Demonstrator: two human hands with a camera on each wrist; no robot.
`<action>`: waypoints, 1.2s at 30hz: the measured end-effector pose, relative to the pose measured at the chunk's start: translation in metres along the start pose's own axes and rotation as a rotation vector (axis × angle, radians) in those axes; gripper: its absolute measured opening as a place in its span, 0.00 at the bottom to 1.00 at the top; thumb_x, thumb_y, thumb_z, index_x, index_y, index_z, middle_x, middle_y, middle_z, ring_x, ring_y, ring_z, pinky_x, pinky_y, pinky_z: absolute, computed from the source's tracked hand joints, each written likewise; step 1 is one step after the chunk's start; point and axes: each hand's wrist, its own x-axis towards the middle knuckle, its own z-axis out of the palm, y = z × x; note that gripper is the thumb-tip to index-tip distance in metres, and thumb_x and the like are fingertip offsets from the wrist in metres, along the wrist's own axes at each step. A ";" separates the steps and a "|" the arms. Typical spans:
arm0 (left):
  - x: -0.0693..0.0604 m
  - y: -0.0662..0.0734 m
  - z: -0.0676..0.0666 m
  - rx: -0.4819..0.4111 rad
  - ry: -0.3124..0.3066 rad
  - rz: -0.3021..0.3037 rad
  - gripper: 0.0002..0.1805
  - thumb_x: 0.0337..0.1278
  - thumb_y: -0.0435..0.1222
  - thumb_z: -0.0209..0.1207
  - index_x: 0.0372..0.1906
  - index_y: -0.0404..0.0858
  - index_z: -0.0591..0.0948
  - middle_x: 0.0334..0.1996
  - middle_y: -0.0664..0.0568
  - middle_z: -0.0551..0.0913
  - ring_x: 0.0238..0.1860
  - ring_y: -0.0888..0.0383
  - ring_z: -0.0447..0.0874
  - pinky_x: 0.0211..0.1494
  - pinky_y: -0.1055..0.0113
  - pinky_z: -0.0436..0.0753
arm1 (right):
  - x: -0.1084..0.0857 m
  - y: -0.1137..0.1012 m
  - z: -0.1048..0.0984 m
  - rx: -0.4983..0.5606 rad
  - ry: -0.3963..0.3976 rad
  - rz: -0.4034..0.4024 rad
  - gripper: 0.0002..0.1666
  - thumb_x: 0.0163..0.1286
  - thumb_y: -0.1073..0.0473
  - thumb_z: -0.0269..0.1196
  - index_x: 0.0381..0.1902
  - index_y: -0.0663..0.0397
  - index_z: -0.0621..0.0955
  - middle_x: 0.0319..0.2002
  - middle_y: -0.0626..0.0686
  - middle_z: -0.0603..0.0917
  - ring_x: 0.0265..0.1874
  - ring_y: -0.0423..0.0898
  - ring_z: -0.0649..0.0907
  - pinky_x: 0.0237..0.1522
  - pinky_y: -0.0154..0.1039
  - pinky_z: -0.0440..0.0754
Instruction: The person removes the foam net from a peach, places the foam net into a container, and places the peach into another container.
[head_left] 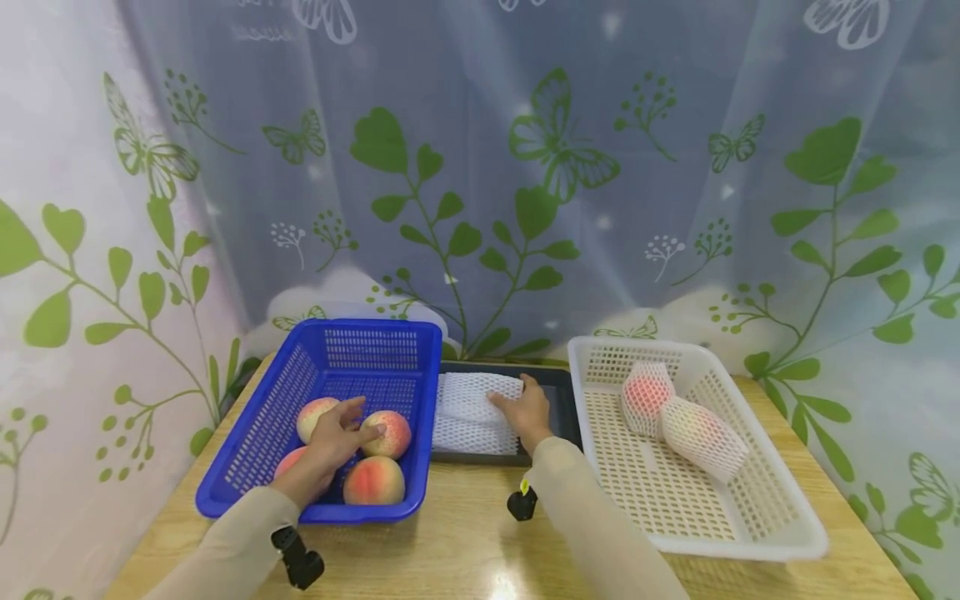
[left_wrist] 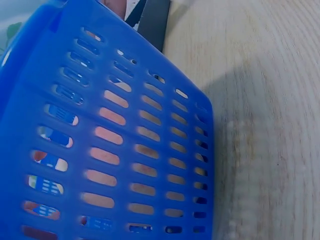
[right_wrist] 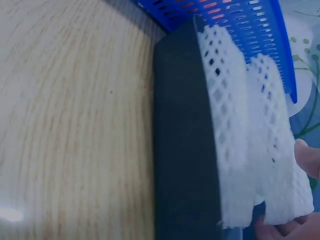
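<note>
My left hand (head_left: 337, 437) reaches into the blue basket (head_left: 206, 500), over several peaches. Its thumb touches the red-and-yellow peach (head_left: 390, 435) on the right, and the other fingers are spread loosely above. Another peach (head_left: 373, 482) lies nearer the front wall. In the left wrist view the basket's slotted wall (left_wrist: 125, 125) hides most of that hand. At the dark tray (head_left: 555, 379), my right hand (head_left: 528, 412) pinches the end of a white foam net sleeve (head_left: 480, 392), thumb on top and fingers beneath. A second foam net sleeve (right_wrist: 225, 115) lies beside it.
On the right stands a white basket (head_left: 750, 546) with two peaches in foam nets, one upper left (head_left: 647, 396) and one lower right (head_left: 705, 437). The tray sits between both baskets on the wooden table (head_left: 450, 533). A patterned curtain (head_left: 465, 167) hangs behind.
</note>
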 end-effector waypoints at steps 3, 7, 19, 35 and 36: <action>-0.002 0.002 -0.001 -0.017 0.007 0.019 0.36 0.60 0.33 0.60 0.71 0.31 0.59 0.69 0.28 0.58 0.69 0.32 0.56 0.67 0.43 0.65 | 0.000 -0.004 -0.003 0.005 -0.001 -0.015 0.44 0.62 0.52 0.68 0.69 0.64 0.63 0.66 0.67 0.68 0.65 0.64 0.67 0.62 0.57 0.70; -0.004 0.006 -0.002 -0.003 0.024 0.050 0.37 0.60 0.34 0.61 0.71 0.33 0.59 0.70 0.32 0.58 0.71 0.36 0.54 0.70 0.45 0.62 | 0.001 -0.010 -0.009 0.014 -0.001 -0.040 0.43 0.62 0.53 0.68 0.69 0.66 0.64 0.66 0.66 0.68 0.65 0.63 0.67 0.63 0.56 0.70; -0.018 0.037 0.012 -0.099 -0.029 0.137 0.39 0.59 0.37 0.63 0.72 0.38 0.59 0.72 0.37 0.57 0.73 0.42 0.53 0.73 0.50 0.59 | 0.001 -0.026 -0.040 0.095 -0.089 -0.061 0.42 0.64 0.52 0.66 0.71 0.59 0.63 0.70 0.61 0.64 0.69 0.60 0.63 0.64 0.57 0.68; -0.032 0.071 0.075 -0.239 -0.124 0.309 0.34 0.54 0.29 0.64 0.67 0.30 0.66 0.65 0.35 0.69 0.68 0.39 0.62 0.71 0.47 0.61 | 0.001 -0.022 -0.115 0.168 -0.139 -0.072 0.43 0.67 0.49 0.63 0.73 0.54 0.58 0.72 0.57 0.60 0.72 0.57 0.56 0.69 0.57 0.60; -0.033 0.071 0.079 -0.243 -0.129 0.315 0.34 0.54 0.29 0.65 0.67 0.30 0.67 0.65 0.35 0.70 0.68 0.39 0.63 0.70 0.46 0.62 | 0.001 -0.020 -0.119 0.159 -0.133 -0.072 0.43 0.66 0.49 0.63 0.73 0.54 0.59 0.72 0.57 0.60 0.72 0.57 0.57 0.69 0.57 0.61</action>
